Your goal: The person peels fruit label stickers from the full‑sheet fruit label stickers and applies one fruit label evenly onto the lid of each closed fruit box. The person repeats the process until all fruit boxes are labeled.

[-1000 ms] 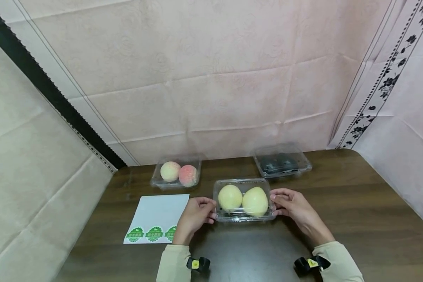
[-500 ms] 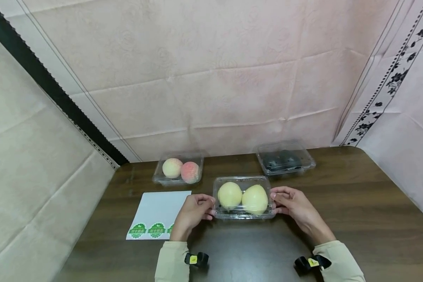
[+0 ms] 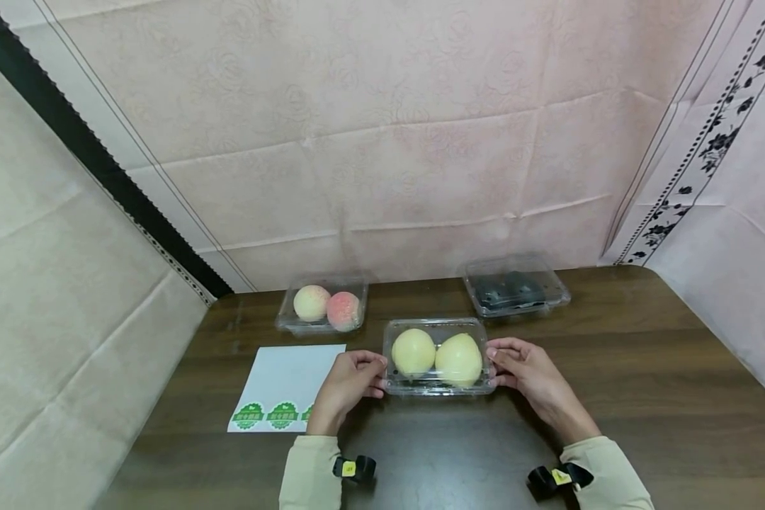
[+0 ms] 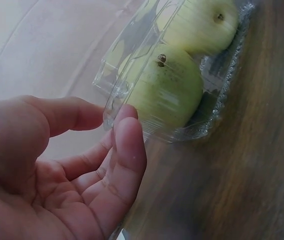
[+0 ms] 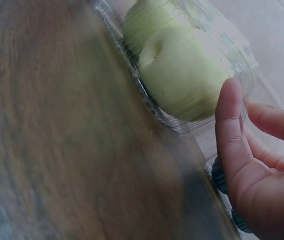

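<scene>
A clear plastic clamshell box (image 3: pixel 440 389) with two pale yellow-green pears (image 3: pixel 459 360) inside sits mid-table, its lid down. At its left end my left hand (image 3: pixel 350 389) pinches the rim; in the left wrist view the thumb and fingertips (image 4: pixel 131 142) meet at the lid's edge. My right hand (image 3: pixel 535 375) grips the opposite end, where the right wrist view shows thumb and forefinger at the plastic rim beside a pear (image 5: pixel 182 75). To the left of my left hand lies a white sheet (image 3: pixel 290 375) with green round stickers (image 3: pixel 282 416), partly covered by that hand.
A clear box with two peaches (image 3: pixel 343 312) stands at the back left. Another clear box (image 3: pixel 551 287) holding dark fruit (image 3: pixel 508 290) is at the back right. Behind the brown wooden table (image 3: pixel 644 368) hangs a pale cloth (image 3: pixel 382 142).
The pear box has shifted slightly left, with both hands staying on its ends. The head view has also tilted a little. Nothing was let go.
</scene>
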`<state>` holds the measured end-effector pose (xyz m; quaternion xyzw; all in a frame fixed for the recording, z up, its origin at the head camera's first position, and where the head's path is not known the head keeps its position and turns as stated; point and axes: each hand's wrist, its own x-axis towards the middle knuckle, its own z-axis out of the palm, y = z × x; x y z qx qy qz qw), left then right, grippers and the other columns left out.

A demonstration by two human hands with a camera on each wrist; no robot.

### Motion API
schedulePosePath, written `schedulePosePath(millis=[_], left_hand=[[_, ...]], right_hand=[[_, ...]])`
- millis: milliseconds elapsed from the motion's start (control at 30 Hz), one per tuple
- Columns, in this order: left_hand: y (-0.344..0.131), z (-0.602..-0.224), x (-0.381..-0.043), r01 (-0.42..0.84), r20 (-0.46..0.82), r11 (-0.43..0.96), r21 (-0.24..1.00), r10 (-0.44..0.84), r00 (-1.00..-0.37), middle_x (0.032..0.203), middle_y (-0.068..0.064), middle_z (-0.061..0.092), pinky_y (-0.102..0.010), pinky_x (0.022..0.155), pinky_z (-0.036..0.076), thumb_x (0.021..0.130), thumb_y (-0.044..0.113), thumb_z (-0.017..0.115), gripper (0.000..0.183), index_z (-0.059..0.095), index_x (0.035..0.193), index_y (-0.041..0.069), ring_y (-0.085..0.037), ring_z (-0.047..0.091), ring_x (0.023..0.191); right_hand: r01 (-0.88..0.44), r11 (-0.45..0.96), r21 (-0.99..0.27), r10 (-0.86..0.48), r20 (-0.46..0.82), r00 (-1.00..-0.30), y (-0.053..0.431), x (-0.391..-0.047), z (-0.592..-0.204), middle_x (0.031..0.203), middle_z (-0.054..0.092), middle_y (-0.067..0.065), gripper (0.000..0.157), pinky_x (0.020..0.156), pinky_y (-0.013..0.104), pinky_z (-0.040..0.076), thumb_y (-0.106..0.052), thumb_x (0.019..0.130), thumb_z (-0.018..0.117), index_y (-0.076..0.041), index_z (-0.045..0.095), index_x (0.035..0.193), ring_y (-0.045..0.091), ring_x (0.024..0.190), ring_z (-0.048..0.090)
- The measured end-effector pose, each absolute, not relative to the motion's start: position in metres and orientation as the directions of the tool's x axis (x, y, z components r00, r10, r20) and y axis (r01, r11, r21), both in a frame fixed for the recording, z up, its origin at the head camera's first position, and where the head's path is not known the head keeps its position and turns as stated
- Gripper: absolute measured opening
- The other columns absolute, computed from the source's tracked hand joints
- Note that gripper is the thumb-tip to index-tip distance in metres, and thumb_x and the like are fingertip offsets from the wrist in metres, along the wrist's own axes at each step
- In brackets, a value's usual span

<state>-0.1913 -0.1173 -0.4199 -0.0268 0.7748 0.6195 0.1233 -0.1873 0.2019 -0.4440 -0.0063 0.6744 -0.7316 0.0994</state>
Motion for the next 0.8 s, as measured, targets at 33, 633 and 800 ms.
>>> schedulePosePath(millis=[33,633,800], left_hand=[[-0.117,-0.420,-0.191,-0.193,-0.222,0.231,0.954,0.111,-0.969,0.085,-0.008,0.071,-0.028,0.065,0.063,0.105,0.014,0.064,0.023,0.071,0.114,-0.006,-0.013,0.066,0.068],[-0.125,-0.400,-0.180,-0.064,-0.058,0.470,0.880,-0.028,-0.998,0.098,-0.011,0.071,-0.033,0.071,0.060,0.106,0.027,0.066,0.029,0.073,0.117,0.001,-0.020,0.066,0.082],[-0.140,-0.384,-0.170,-0.026,0.035,0.667,0.745,-0.078,-0.996,0.111,-0.013,0.073,-0.047,0.082,0.058,0.103,0.030,0.070,0.031,0.072,0.121,0.005,-0.029,0.068,0.099]], right_hand=[[0.135,-0.077,-0.988,-0.150,-0.122,-0.981,0.201,-0.187,-0.444,0.096,0.069,0.001,0.034,0.073,0.027,0.062,-0.007,0.110,0.055,0.015,0.049,0.136,0.011,0.082,0.064],[0.140,0.079,-0.987,-0.095,-0.147,-0.985,0.208,-0.187,-0.433,0.094,0.065,0.002,0.037,0.064,0.028,0.059,-0.016,0.111,0.055,0.013,0.054,0.134,0.012,0.075,0.061],[0.102,0.167,-0.981,-0.034,-0.109,-0.993,0.204,-0.185,-0.424,0.096,0.065,0.006,0.035,0.059,0.027,0.056,-0.017,0.111,0.056,0.010,0.057,0.133,0.012,0.070,0.057]])
